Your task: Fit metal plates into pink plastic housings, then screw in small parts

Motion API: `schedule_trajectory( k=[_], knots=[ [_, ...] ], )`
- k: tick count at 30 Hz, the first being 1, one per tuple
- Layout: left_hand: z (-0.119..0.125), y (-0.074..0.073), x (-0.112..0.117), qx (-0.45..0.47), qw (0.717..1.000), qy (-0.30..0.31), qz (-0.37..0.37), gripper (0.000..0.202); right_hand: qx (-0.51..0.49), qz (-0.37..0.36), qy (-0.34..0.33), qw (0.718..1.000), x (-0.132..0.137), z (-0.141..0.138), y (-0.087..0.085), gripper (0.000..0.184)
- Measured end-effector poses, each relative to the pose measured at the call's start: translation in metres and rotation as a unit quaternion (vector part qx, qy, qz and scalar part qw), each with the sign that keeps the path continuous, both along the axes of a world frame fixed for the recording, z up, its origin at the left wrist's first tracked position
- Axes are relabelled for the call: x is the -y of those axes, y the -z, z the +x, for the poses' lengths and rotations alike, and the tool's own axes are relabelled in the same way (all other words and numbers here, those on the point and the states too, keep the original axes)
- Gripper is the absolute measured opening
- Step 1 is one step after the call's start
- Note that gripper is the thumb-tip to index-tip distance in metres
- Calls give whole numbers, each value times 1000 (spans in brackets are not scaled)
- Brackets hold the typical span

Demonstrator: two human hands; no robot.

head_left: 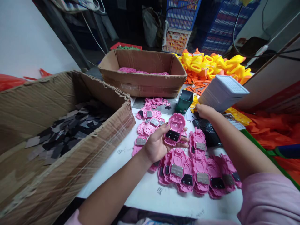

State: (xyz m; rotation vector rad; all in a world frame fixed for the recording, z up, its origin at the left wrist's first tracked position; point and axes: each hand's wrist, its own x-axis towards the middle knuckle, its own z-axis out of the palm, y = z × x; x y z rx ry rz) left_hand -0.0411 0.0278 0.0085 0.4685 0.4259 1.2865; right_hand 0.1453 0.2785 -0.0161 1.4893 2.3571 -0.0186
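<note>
My left hand (pixel 158 145) is closed around the edge of a pink plastic casing (pixel 176 123), whose inside faces up with a black plate across its lower part. Beyond it, my right hand (pixel 204 111) reaches to small yellow parts (pixel 195 101) beside a stack of pale blue plastic trays (pixel 219 93); its fingertips are hidden, so whether they grip anything does not show. More pink casings (pixel 201 170) with grey or black plates lie in overlapping rows on the white table (pixel 131 193). A dark green cup (pixel 184 101) stands between the hands, close to a black textured tray (pixel 207 132).
A large cardboard box (pixel 112 131) of black and grey plates fills the left side. Behind the table work area, another cardboard box (pixel 142 84) holds pink casings. Yellow and orange toy parts (pixel 203 64) are heaped at the back right, with orange pieces (pixel 267 131) farther right.
</note>
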Motion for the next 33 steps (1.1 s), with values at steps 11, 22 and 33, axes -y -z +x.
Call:
schedule_trajectory(
  k=[11, 22, 33],
  knots=[
    [6, -5, 3, -39, 999, 3, -20, 39, -241, 24, -14, 970, 53, 0, -55, 16],
    [30, -5, 18, -196, 977, 61, -51, 34, -732, -69, -45, 677, 199, 15, -54, 15],
    [34, -7, 25, -242, 963, 116, -37, 44, -625, -23, -121, 771, 188, 21, -46, 10]
  ],
)
